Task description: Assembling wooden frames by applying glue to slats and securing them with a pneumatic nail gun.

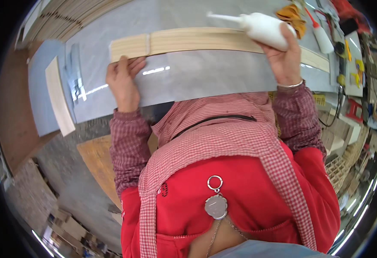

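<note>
The right hand (283,56) closes around the body of a white squeeze bottle (266,31), thumb on the near side, the long nozzle pointing left past the far edge of the long pale board (197,40). The left hand (125,81) sits at the near edge of the short wooden piece (129,46), fingertips touching it; whether it pinches the piece or only steadies it cannot be told. The short piece lies at the left end of the long board, a whitish line marking where they meet, and both rest on the grey worktop (205,77). A loose pale strip (59,96) lies farther left; beyond the right hand are an orange-brown cloth (292,19) and a second bottle with a red nozzle (323,39). A hard squeeze or a careless tilt could drip the bottle's contents onto the worktop, and a push from the left hand might slide the short piece out of line. The right hand and bottle cover part of the long board, so its run toward the right is interrupted. The nozzle tip is blurred, its height above the surface is unclear, and any flow from it cannot be made out.
</note>
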The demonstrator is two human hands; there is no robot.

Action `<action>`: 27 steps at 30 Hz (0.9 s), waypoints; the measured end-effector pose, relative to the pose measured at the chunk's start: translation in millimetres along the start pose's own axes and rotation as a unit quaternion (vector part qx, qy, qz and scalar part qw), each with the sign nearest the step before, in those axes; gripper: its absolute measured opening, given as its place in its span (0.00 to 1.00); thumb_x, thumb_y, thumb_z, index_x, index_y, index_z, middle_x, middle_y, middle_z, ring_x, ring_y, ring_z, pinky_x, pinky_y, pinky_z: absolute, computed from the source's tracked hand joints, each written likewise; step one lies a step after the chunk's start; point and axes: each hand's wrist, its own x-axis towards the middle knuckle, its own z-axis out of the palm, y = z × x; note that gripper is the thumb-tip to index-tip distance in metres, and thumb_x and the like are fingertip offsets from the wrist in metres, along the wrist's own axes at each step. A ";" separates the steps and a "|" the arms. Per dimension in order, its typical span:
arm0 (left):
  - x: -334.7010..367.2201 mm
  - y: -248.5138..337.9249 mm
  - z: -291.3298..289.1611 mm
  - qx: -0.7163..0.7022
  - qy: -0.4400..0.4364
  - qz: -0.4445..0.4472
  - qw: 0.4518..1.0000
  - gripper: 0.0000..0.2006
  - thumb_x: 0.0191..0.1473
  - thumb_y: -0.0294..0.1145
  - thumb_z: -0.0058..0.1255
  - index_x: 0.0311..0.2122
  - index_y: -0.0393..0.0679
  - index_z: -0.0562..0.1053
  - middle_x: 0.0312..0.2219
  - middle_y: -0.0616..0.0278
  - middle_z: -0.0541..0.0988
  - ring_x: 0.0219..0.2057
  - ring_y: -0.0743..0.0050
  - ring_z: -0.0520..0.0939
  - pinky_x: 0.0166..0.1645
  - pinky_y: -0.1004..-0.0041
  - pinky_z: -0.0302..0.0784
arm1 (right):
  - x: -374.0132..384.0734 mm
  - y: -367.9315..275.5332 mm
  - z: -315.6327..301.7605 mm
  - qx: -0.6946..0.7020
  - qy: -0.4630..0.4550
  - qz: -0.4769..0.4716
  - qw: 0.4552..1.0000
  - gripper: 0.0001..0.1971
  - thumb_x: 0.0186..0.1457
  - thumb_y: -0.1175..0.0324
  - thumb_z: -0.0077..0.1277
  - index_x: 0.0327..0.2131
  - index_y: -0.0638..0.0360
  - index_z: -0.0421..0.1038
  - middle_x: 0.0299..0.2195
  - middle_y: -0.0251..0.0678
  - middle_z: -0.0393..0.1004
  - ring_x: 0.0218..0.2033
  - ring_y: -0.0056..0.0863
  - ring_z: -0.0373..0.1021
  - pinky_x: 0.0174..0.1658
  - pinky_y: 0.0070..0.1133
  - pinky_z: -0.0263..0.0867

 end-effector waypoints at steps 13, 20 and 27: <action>2.0 1.7 -4.7 0.001 0.025 0.052 0.998 0.06 0.56 0.26 0.43 0.34 0.34 0.63 0.27 0.53 0.74 0.29 0.65 0.79 0.38 0.75 0.78 | -7.8 -44.4 -102.8 -0.160 0.135 -0.094 0.973 0.23 0.50 0.67 0.52 0.45 0.72 0.58 0.40 0.47 0.67 0.38 0.33 0.69 0.40 0.20 0.70; 1.1 -0.3 -1.0 0.019 0.041 0.059 0.997 0.06 0.56 0.26 0.43 0.34 0.34 0.63 0.28 0.54 0.74 0.29 0.67 0.79 0.39 0.76 0.78 | 1.2 -31.1 -103.3 -0.174 0.136 -0.108 0.969 0.21 0.49 0.69 0.54 0.44 0.70 0.60 0.39 0.45 0.67 0.37 0.30 0.69 0.39 0.18 0.69; 2.0 -3.0 -1.8 0.033 0.054 0.069 0.996 0.05 0.56 0.26 0.43 0.34 0.34 0.63 0.28 0.54 0.74 0.29 0.68 0.78 0.40 0.76 0.78 | -10.5 -27.6 -108.5 -0.171 0.134 -0.106 0.970 0.21 0.49 0.69 0.55 0.43 0.70 0.60 0.38 0.44 0.68 0.36 0.29 0.69 0.39 0.17 0.68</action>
